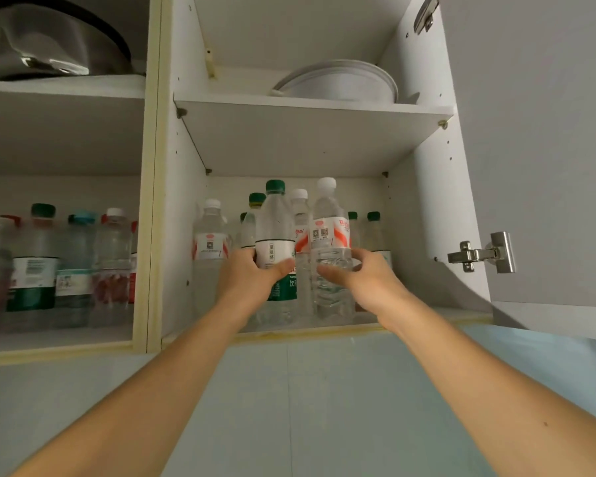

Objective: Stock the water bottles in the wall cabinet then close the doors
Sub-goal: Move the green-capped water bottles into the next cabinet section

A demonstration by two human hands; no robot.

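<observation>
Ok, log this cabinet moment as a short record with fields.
left hand: grips green-cap bottle
right hand: fingers curled round white-cap bottle
both bottles: upright, at front of lower shelf
behind them: more bottles standing on the same shelf
upper shelf: white plates
left compartment: row of bottles below, pot lid above
door: open, hinge exposed
task state: stocking under way, doors not yet closed

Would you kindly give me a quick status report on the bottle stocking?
Left hand grips green-capped clear bottle. Right hand grips white-capped clear bottle. Both on lower shelf; grey door open.
</observation>
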